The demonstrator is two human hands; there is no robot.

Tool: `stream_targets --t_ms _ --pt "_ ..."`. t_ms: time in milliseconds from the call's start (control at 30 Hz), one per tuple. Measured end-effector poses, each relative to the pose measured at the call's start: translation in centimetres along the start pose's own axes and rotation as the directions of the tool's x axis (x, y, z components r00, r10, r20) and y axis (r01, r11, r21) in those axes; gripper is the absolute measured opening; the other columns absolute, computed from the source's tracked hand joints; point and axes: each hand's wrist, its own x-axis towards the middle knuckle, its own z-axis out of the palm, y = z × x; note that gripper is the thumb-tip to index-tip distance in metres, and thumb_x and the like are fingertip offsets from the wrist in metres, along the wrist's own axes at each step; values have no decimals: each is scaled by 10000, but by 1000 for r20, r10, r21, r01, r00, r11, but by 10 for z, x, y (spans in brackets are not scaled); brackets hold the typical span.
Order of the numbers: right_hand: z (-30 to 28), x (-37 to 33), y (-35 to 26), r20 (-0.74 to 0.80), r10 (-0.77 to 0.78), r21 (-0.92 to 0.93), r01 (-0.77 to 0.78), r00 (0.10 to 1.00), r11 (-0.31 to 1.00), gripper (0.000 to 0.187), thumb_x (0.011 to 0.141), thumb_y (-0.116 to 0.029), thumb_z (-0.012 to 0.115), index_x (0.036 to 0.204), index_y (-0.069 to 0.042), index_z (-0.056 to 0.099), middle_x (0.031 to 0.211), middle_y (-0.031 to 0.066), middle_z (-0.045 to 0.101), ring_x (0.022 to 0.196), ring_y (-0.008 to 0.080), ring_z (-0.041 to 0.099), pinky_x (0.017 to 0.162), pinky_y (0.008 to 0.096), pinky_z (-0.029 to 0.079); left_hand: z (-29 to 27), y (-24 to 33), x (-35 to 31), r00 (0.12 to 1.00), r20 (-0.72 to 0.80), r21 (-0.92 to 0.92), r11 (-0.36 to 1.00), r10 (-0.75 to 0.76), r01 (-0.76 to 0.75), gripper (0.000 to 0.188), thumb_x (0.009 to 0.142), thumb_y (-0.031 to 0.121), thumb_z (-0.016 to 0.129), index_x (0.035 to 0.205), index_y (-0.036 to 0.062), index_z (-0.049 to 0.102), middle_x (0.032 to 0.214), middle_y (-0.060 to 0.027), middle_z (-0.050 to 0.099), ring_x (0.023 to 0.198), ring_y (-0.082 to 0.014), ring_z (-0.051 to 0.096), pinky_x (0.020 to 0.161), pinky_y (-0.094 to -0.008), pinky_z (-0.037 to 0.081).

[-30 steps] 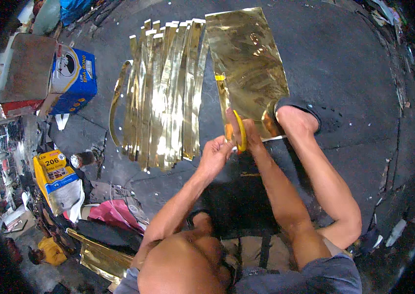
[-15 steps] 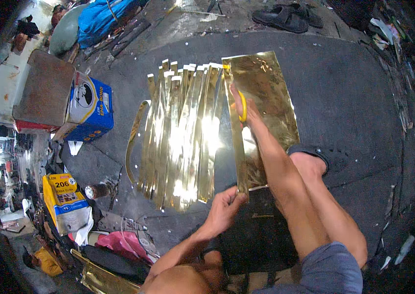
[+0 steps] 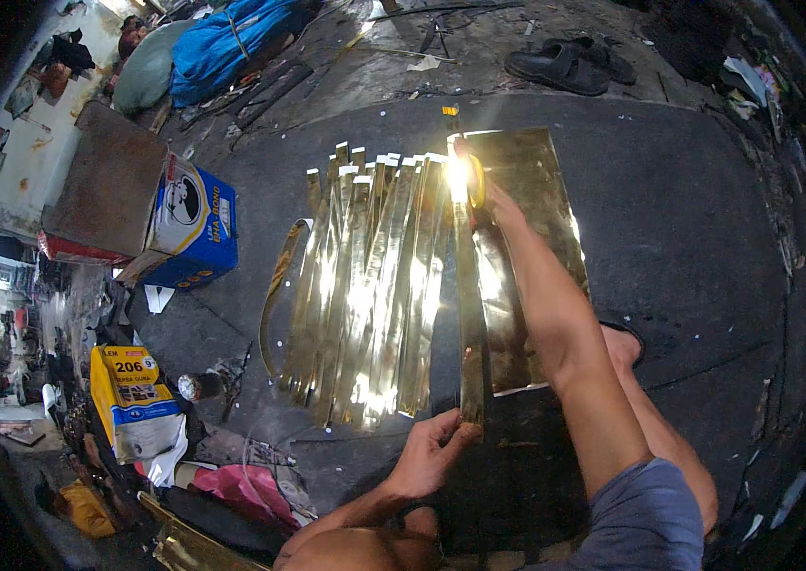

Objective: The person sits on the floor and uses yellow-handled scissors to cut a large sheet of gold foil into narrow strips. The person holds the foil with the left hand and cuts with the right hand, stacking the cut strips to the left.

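Observation:
My left hand (image 3: 433,453) pinches the near end of a narrow gold strip (image 3: 471,352) between thumb and fingers. Toward the strip's far end, my right hand (image 3: 496,202) is closed on yellow-handled scissors (image 3: 477,181), whose blades point away from me. Bright glare hides part of the blades and strip. The larger gold sheet (image 3: 531,190) lies right of the strip, partly under my right forearm; a dark gap shows between them at the near end. Left of it, several cut gold strips (image 3: 355,285) lie side by side on the dark mat (image 3: 679,238).
A blue and white carton (image 3: 189,219) with a brown top stands at the left, with a yellow and blue package (image 3: 137,400) nearer me. Black sandals (image 3: 560,68) lie beyond the mat. A blue bundle (image 3: 232,48) is at the far left. Pink cloth (image 3: 241,490) lies near my left arm.
The scissors and my right hand have moved farther along, to the sheet's far edge and past it. A gap now shows between the strip and the sheet. The view has shifted slightly.

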Motion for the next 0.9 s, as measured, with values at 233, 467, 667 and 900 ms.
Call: stream_targets --t_ms 233,467,667,900 --pt "-2 17 -5 42 109 107 -113 993 988 855 696 -883 346 588 -45 475 452 86 465 356 189 511 363 330 449 -43 -55 10 991 -132 211 976 -26 54 239 945 214 533 896 4 635 699 -21 562 670 -96 497 623 -285 418" --pt "-41 -72 59 9 245 337 -233 970 912 800 760 -845 299 580 -80 446 429 47 425 331 174 464 345 293 408 -32 -72 72 841 -221 616 740 493 -271 548 770 118 691 1244 -13 448 1093 -222 554 982 -332 574 836 -403 467" --pt "-36 -307 79 52 373 380 -364 926 851 830 772 -830 282 731 -42 541 520 39 502 389 140 497 386 274 434 17 -124 138 947 -300 156 985 120 -75 531 799 157 685 1229 -37 440 1045 -173 619 916 -224 617 778 -321 497" --pt "-21 -459 111 413 529 262 -653 742 711 816 812 -769 324 881 10 557 634 59 551 530 154 582 483 280 487 25 -91 146 947 -291 275 960 138 -55 150 801 116 652 837 -23 695 742 -72 665 654 -107 573 602 -276 462"
